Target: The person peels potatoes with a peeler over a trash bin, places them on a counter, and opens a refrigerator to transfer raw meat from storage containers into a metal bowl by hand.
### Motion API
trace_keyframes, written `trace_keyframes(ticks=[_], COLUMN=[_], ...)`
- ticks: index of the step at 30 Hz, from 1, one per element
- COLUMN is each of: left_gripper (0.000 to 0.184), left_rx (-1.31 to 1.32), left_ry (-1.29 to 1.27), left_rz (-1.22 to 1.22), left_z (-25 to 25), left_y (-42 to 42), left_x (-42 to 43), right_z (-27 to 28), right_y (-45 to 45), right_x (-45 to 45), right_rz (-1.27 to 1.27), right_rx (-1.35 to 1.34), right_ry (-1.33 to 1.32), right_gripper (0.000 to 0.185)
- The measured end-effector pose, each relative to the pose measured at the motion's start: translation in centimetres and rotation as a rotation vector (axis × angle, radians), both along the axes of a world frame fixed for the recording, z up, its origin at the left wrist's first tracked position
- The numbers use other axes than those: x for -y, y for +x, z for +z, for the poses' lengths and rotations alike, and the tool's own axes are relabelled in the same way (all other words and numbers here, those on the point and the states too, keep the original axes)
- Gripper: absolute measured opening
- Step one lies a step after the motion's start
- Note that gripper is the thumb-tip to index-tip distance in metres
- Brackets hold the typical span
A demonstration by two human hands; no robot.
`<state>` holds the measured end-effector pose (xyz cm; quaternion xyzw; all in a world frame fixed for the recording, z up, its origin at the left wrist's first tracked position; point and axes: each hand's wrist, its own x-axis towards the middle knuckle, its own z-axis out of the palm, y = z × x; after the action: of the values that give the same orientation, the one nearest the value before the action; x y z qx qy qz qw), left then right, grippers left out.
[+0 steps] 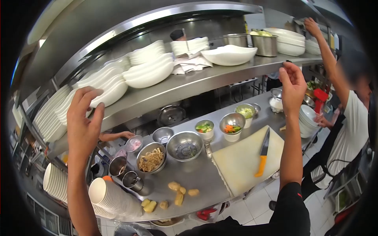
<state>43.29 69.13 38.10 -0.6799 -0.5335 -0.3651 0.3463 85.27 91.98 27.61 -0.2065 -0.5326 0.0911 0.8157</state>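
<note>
My left hand (83,118) is raised in front of the stacked white bowls (112,88) on the steel shelf. Its thumb stands apart from the bent fingers, with nothing between them. My right hand (293,84) is up at the shelf's front edge, right of a wide white bowl (230,56). Its fingers are loosely curled with the thumb a little apart, and no object shows in it. Below, between my forearms, a knife with an orange handle (262,157) lies on a white cutting board (232,169). Peeled yellow pieces, apparently potatoes (179,196), lie on the steel counter (197,167).
Metal bowls (185,146) and tubs of cut vegetables (232,125) line the counter. Stacked white containers (106,192) stand at the front left. A co-worker (334,106) reaches up at the right. Another person's hand (126,135) shows under the shelf. Steel pots (264,44) sit above.
</note>
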Motion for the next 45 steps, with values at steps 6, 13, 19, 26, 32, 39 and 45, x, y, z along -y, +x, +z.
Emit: trace_keyframes(ticks=[6, 13, 19, 26, 32, 39, 45], left_gripper=[0.025, 0.025, 0.026, 0.038, 0.024, 0.036, 0.043], left_rx=[0.012, 0.015, -0.113, -0.024, -0.23, -0.022, 0.044], left_ry=[0.019, -0.02, -0.123, -0.067, 0.019, -0.484, -0.563], left_rz=[0.01, 0.058, -0.175, -0.419, -0.225, -0.197, -0.198], left_z=[0.1, 0.1, -2.7, -1.7, -2.1, -1.1, -1.3], left_y=[-0.3, -0.7, 5.8, 12.3, 13.8, 13.9, 13.9], left_x=[1.4, 2.9, -1.6, -12.2, -20.0, -18.3, -18.9], right_z=[4.9, 9.5, 13.2, 10.5, 8.9, 8.3, 8.0], right_y=[-5.2, -9.7, -14.0, -9.4, -7.4, -7.7, -8.0], right_x=[2.9, 4.0, -4.2, 3.4, 2.6, 3.1, 2.7], right_rz=[-0.185, -0.128, -0.374, -0.579, -0.668, -0.679, -0.687], right_rx=[0.377, 0.538, 1.062, 0.979, 0.987, 0.956, 0.919], right_ry=[0.107, 0.159, 0.11, -0.023, -0.027, 0.049, 0.08], right_gripper=[0.018, 0.017, 0.025, 0.031, 0.025, 0.012, 0.013])
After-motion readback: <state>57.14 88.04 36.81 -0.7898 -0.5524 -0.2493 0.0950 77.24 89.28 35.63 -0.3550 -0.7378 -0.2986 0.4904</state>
